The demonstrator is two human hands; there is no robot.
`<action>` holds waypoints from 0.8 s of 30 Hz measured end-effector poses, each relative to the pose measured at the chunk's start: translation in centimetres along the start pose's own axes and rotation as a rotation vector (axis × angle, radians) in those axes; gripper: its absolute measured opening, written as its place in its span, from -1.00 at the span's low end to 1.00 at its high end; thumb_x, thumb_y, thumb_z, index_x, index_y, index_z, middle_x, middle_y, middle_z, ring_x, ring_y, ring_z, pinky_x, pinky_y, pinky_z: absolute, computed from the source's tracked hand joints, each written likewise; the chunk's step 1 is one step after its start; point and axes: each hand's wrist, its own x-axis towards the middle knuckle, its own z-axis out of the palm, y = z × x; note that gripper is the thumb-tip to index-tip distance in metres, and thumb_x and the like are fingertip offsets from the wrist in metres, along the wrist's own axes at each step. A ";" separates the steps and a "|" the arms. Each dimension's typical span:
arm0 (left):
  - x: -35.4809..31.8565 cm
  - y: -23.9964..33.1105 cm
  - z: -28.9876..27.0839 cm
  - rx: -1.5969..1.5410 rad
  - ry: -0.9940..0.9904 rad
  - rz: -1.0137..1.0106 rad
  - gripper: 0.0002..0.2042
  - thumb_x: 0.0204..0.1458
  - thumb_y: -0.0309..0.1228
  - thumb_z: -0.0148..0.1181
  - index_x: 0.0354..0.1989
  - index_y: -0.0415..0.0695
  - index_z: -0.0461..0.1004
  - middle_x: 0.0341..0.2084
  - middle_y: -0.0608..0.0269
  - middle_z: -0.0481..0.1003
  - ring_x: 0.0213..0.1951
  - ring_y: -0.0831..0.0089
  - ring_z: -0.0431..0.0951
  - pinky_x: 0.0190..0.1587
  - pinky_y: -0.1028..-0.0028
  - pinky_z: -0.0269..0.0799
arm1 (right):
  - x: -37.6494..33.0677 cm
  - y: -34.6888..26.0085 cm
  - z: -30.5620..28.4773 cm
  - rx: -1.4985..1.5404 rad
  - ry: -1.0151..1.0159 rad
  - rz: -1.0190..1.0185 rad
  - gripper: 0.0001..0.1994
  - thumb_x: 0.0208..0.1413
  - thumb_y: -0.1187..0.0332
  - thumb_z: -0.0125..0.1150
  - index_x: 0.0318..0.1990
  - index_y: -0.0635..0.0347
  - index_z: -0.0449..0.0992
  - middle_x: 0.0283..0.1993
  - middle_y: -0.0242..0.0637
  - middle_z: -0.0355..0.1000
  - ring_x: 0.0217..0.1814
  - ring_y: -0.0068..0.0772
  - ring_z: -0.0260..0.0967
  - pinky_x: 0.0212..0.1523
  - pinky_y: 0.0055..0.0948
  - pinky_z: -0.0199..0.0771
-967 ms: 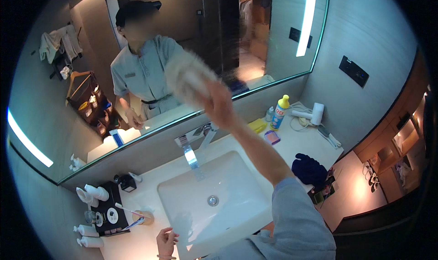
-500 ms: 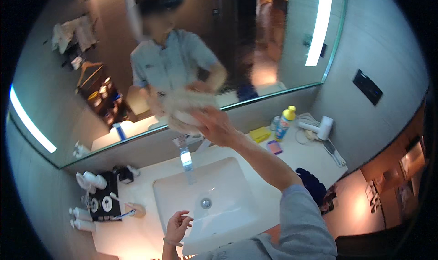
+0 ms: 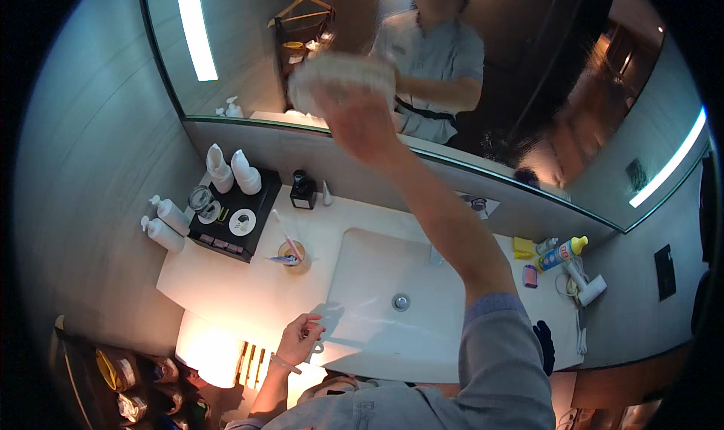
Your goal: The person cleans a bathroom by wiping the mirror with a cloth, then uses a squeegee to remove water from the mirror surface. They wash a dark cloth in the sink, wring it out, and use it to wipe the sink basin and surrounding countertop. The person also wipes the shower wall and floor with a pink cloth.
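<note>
Since a moment ago your right hand (image 3: 360,121) has swept the white cloth (image 3: 339,76) leftward across the mirror (image 3: 528,166), and your view has swung left with it. That hand is spread flat, palm pressing the bunched cloth against the glass, high above the sink (image 3: 392,294); the fingers lie behind the cloth, so how tightly they grip cannot be told. This looks like the wiping stroke itself, mid-pass on the mirror's upper left part. Judging from that, the next stroke wants steady pressure and a reach toward the glass not yet covered.

Your left hand (image 3: 300,339) rests far below, at the counter's near edge just beside the basin, fingers loosely curled and holding nothing.

Below and left of the cloth, a black tray (image 3: 260,204) carries two rolled white towels (image 3: 232,170) and a glass (image 3: 200,198). Nearer your left hand, a cup (image 3: 291,253) holds a toothbrush. Two white pump bottles (image 3: 167,223) stand left of the tray; a yellow-capped spray bottle (image 3: 562,253) lies right of the sink.
</note>
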 end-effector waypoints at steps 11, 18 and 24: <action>-2.6 -6.4 -8.2 0.015 0.229 -0.043 -0.77 0.12 -0.46 0.13 -0.08 -0.29 0.42 -0.43 0.17 0.56 -0.44 0.57 0.50 -0.34 0.56 0.44 | -32.8 12.2 -16.5 -0.163 0.027 0.760 -0.71 0.23 0.27 0.08 -0.05 0.33 0.45 -0.17 0.07 0.47 -0.17 0.06 0.45 -0.15 -0.14 0.41; -3.4 -1.1 1.2 0.027 0.142 -0.075 -0.74 0.16 -0.44 0.12 -0.01 -0.26 0.40 -0.35 0.22 0.54 -0.35 0.55 0.50 -0.24 0.54 0.45 | -33.3 3.0 -7.8 0.424 -0.472 1.014 -0.74 0.21 0.21 0.08 -0.12 0.20 0.49 -0.20 0.05 0.48 -0.16 0.09 0.44 -0.16 -0.12 0.39; -9.5 -3.8 6.6 0.003 0.218 -0.200 -0.75 0.14 -0.48 0.13 -0.03 -0.29 0.40 -0.38 0.27 0.49 -0.34 0.57 0.51 -0.27 0.58 0.47 | -36.0 -3.4 -13.7 0.439 -0.294 0.576 -0.84 0.06 0.37 0.20 -0.20 0.12 0.45 -0.44 -0.12 0.47 -0.22 0.01 0.44 -0.19 -0.04 0.38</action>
